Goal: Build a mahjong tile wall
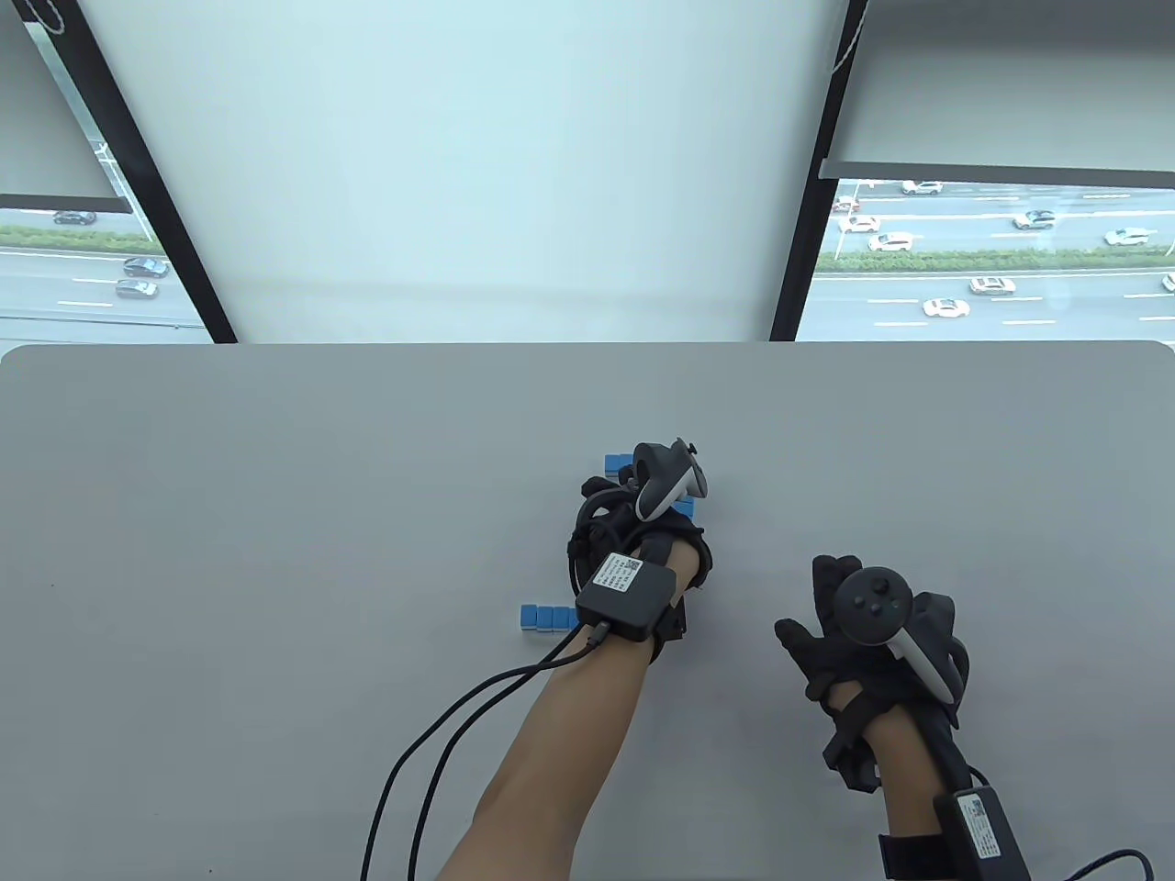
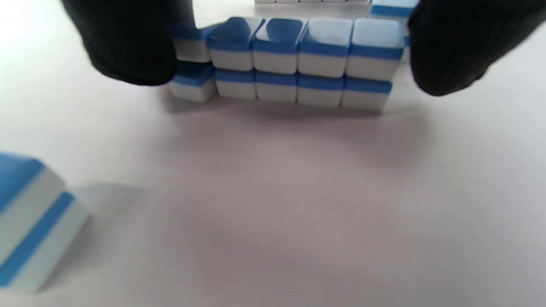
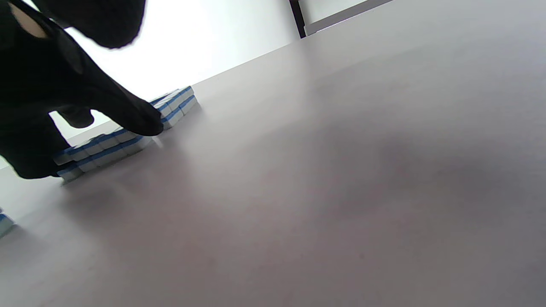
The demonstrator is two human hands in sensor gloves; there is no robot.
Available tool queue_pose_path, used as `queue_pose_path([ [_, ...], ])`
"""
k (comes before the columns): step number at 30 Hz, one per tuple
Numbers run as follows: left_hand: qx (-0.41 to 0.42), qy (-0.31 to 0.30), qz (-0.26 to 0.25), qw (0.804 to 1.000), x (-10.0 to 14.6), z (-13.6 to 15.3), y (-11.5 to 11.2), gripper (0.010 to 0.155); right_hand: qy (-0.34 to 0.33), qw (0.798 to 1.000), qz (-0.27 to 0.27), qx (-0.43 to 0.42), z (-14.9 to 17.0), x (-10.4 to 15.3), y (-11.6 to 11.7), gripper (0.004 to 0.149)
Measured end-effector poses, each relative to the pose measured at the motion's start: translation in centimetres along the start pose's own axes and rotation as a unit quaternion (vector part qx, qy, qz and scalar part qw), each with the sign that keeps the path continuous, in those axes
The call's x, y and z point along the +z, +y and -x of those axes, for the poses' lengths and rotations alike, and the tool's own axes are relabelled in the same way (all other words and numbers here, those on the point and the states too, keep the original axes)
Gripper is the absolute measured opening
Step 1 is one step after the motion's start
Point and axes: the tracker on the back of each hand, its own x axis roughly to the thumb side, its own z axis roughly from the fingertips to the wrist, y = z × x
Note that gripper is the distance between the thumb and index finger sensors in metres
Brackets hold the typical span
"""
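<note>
The flat, matte grey table (image 1: 275, 514) with rounded far corners carries several groups of blue-backed, white-faced mahjong tiles. A two-layer stacked row of tiles (image 2: 298, 64) stands near the table's middle, blue backs up, with further tiles (image 2: 392, 7) just behind it. A second, short row of tiles (image 1: 546, 618) lies nearer the front edge, well apart from the stacked row.
</note>
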Motion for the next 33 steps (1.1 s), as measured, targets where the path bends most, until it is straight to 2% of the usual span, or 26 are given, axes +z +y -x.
queue_pose_path([
  [20,0.100,-0.037,0.031,0.994,-0.5,2.8,1.1,0.115,0.000,1.000,-0.001,-0.004,0.0,0.0,0.0,0.084],
  [23,0.143,-0.047,0.017,0.988,-0.7,4.1,1.5,0.114,0.000,1.000,-0.001,-0.004,0.0,0.0,0.0,0.084],
  [26,0.138,-0.052,0.038,0.988,-0.5,5.5,2.0,0.114,-0.002,1.000,-0.002,-0.005,0.0,0.0,0.0,0.084],
  [28,0.146,-0.065,0.031,0.987,0.1,6.5,2.5,0.113,-0.003,1.000,-0.002,-0.005,-0.1,0.0,0.0,0.084],
  [33,0.139,-0.075,-0.015,0.987,2.4,9.3,3.5,0.096,-0.006,1.000,0.000,-0.009,-0.1,0.0,-0.1,0.084],
])
